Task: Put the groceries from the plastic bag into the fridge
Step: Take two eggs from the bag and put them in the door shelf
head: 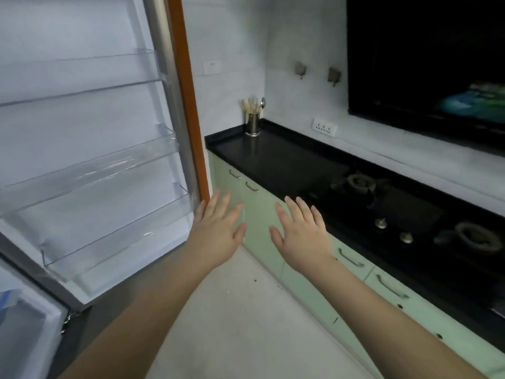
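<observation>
Head view: both arms extend forward over the pale floor (pixel 232 310). Left hand (pixel 218 231) is held flat with fingers straight and spread, grasping nothing, just beside the lower outer edge of the fridge door (pixel 90 132). Right hand (pixel 300 231) is likewise flat and spread, empty, in front of the green cabinets (pixel 314 294). Fridge door stands swung open at left, with clear door shelves (pixel 95 170) at three levels; no contents can be made out in them. The plastic bag of groceries cannot be located from this view. Black countertop (pixel 273 157) runs along the right wall, carrying a steel utensil holder (pixel 252 124) at the far corner and a gas hob (pixel 382 209) nearer the camera. A wall socket (pixel 324 127) sits above the counter.
</observation>
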`<state>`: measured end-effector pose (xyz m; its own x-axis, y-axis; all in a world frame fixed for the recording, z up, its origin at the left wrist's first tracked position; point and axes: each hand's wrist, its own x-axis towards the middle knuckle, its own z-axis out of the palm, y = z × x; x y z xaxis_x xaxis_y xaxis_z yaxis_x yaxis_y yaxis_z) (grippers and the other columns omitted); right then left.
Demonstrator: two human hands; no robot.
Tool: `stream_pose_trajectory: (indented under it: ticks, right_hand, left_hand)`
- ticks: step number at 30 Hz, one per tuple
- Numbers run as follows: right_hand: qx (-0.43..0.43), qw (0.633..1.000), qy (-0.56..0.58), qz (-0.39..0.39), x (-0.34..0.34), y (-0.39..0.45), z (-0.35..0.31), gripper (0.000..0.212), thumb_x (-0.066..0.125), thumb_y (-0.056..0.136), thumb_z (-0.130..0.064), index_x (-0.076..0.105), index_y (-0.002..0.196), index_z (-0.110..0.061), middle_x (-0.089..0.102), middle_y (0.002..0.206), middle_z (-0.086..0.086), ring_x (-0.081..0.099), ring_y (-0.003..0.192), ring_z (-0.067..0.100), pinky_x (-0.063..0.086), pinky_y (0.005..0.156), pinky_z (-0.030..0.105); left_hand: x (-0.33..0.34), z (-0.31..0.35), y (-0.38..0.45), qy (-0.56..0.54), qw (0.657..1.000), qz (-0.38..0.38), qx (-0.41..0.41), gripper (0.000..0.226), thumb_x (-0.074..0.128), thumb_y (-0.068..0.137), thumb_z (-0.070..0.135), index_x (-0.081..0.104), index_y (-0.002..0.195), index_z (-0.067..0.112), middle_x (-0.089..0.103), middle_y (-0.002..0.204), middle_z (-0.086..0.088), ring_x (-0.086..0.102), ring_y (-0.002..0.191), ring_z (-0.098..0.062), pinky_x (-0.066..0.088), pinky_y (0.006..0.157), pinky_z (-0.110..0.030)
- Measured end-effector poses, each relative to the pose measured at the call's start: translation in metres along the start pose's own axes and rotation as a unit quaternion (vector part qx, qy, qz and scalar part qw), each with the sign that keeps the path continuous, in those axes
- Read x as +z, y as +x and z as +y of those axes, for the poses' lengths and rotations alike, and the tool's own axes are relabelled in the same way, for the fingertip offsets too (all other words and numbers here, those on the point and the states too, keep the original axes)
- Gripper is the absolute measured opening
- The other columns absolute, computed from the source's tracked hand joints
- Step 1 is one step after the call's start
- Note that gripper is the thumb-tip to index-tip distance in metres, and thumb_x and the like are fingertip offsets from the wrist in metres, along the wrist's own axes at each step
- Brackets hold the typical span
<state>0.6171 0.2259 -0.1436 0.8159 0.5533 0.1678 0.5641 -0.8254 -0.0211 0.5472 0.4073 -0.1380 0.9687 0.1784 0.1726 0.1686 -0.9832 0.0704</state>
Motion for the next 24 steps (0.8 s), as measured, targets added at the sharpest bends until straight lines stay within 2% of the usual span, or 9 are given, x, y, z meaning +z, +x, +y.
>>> stream_pose_trajectory:
  ticks: [5, 8, 13, 16, 20, 24]
  right_hand:
    - [0.082, 0.997, -0.005, -0.012, -0.004, -0.069, 0.063, 0.062, 0.017, 0.099, -0.051, 0.012, 0.155, -0.024, 0.011, 0.163, 0.002, 0.006, 0.150, 0.025, 0.006, 0.120, 0.047]
    - [0.132, 0.991, -0.006, -0.014, -0.012, -0.120, 0.106, 0.065, 0.013, 0.096, -0.054, 0.017, 0.154, -0.025, 0.018, 0.162, 0.005, 0.013, 0.149, 0.029, 0.013, 0.119, 0.050]
    - [0.211, 0.977, -0.009, 0.008, -0.031, -0.210, 0.182, 0.070, 0.011, 0.092, -0.055, 0.031, 0.150, -0.022, 0.035, 0.155, 0.009, 0.029, 0.144, 0.031, 0.023, 0.117, 0.050]
    - [0.253, 0.967, -0.010, 0.001, -0.035, -0.259, 0.221, 0.073, 0.003, 0.090, -0.056, 0.023, 0.153, -0.024, 0.027, 0.159, 0.007, 0.021, 0.147, 0.029, 0.018, 0.119, 0.048]
    - [0.296, 0.955, -0.003, 0.016, -0.039, -0.309, 0.259, 0.071, 0.007, 0.092, -0.056, 0.023, 0.153, -0.024, 0.028, 0.159, 0.007, 0.021, 0.147, 0.029, 0.019, 0.118, 0.046]
    - [0.348, 0.936, 0.009, 0.046, -0.043, -0.345, 0.291, 0.065, 0.023, 0.094, -0.053, 0.040, 0.146, -0.018, 0.044, 0.149, 0.012, 0.039, 0.138, 0.032, 0.037, 0.109, 0.045]
  left_hand:
    - [0.006, 0.081, -0.010, -0.018, 0.997, 0.002, 0.076, 0.061, 0.022, 0.100, 0.052, 0.001, 0.155, 0.034, -0.008, 0.165, 0.003, -0.013, 0.150, -0.021, -0.002, 0.121, -0.045]
    - [0.013, 0.144, -0.021, -0.021, 0.992, 0.009, 0.122, 0.064, 0.023, 0.100, 0.053, -0.006, 0.154, 0.035, -0.011, 0.164, 0.004, -0.013, 0.150, -0.022, -0.003, 0.120, -0.044]
    - [0.028, 0.256, -0.045, -0.040, 0.979, -0.011, 0.199, 0.064, 0.021, 0.098, 0.055, -0.004, 0.154, 0.036, -0.009, 0.164, 0.004, -0.013, 0.150, -0.021, -0.005, 0.119, -0.042]
    - [0.033, 0.312, -0.054, -0.034, 0.967, -0.003, 0.252, 0.066, 0.014, 0.094, 0.058, 0.009, 0.155, 0.033, 0.004, 0.165, 0.000, -0.002, 0.151, -0.024, 0.002, 0.119, -0.044]
    - [0.036, 0.373, -0.064, -0.024, 0.952, -0.001, 0.306, 0.068, 0.013, 0.092, 0.058, 0.019, 0.154, 0.031, 0.014, 0.164, -0.002, 0.009, 0.151, -0.026, 0.010, 0.119, -0.047]
    - [0.041, 0.424, -0.067, -0.020, 0.931, -0.021, 0.365, 0.070, 0.008, 0.092, 0.062, 0.010, 0.155, 0.033, 0.008, 0.165, 0.000, 0.002, 0.151, -0.023, 0.005, 0.120, -0.045]
